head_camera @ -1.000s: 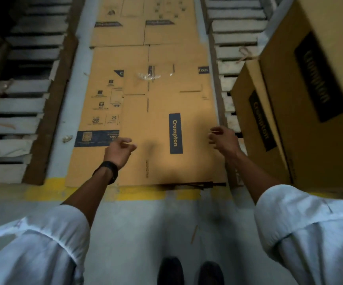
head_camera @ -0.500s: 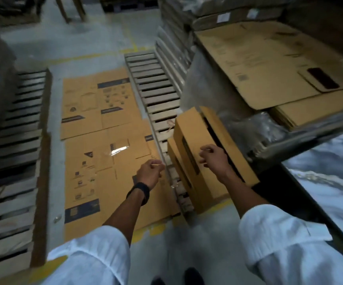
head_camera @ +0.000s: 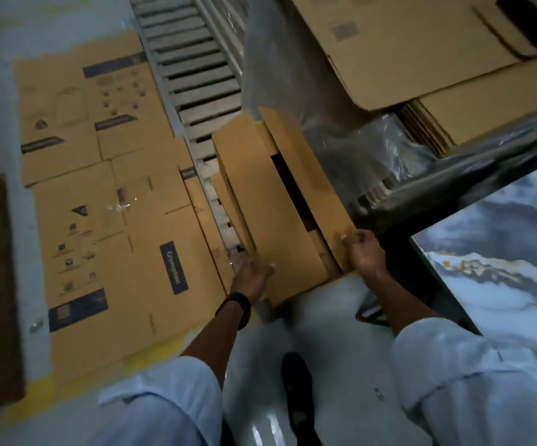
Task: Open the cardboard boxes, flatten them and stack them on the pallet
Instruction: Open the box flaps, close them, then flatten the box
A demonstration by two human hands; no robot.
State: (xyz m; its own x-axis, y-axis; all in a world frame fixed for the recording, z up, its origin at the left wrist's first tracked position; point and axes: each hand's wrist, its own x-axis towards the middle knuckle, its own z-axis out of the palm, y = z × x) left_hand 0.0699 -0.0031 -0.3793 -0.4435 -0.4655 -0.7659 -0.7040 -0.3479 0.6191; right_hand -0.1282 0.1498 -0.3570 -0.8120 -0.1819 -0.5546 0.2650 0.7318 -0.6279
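The fingers (head_camera: 352, 237) of the right hand (head_camera: 362, 252) are curled over the near end of the right-hand flap of the box (head_camera: 270, 207) and pinch the cardboard. The left hand (head_camera: 254, 275) holds the opposite near corner. Its thumb lies on the top panel, and the other fingers (head_camera: 244, 263) bend round the left edge, where blur hides how far they reach.

Both hands sit at the end of the box nearest the person, so the box lies straight ahead of them, in the centre of the frame. Its long axis runs away from the hands toward the upper middle. A dark slit runs between the two top flaps along that same axis, so the top looks part open. Neither hand is clearly nearer, as each has its own corner.

The flat sheets (head_camera: 116, 220) lie to the left of the box, on the left hand's side. A slatted pallet (head_camera: 196, 75) runs between them and the box. The next move will likely swing the box leftward.

To the upper right stands a wrapped stack of cardboard (head_camera: 421, 59), close beside the right flap. The base of the box and its far end are hard to make out. What the flat sheets rest on cannot be told. The whole frame is soft with blur.
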